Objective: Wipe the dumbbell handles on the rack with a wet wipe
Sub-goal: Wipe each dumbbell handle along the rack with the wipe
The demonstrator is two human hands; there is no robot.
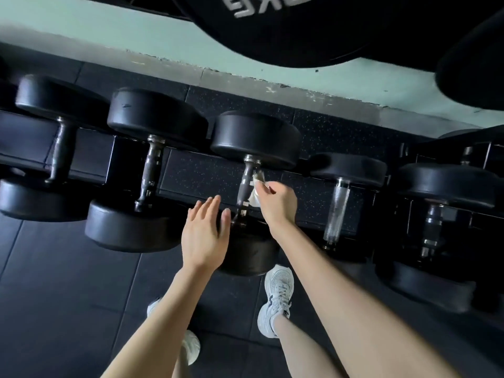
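The right hand (278, 204) pinches a crumpled white wet wipe (255, 193) in its curled fingers and holds it against the right side of the handle (244, 184) of the middle dumbbell (256, 137). The left hand (206, 236) is apart from it, just to the left. Its fingers are straight and slightly spread, palm down over the near head of the same dumbbell; whether it touches that head I cannot tell. The handle is dark, dull metal, thicker in the middle, with a brighter collar at its far end. Both heads are round, matte black rubber.

This dumbbell lies across the black rack (90, 162), one head far and one near, in a row with four others. To its left lie a second dumbbell (151, 170) with a similar worn handle and a third dumbbell (60, 148) near the left edge. To its right is a smaller dumbbell (336, 211) with a shiny, knurled chrome handle, then a blurred last dumbbell (447, 184).

The floor (68, 282) is black rubber tiles, speckled close to the rack. Two white sneakers (276, 301) stand on it near the rack. Beyond is a pale green wall (109, 36) with a chipped lower edge, and a black weight plate (272, 31) with white lettering fills the top.
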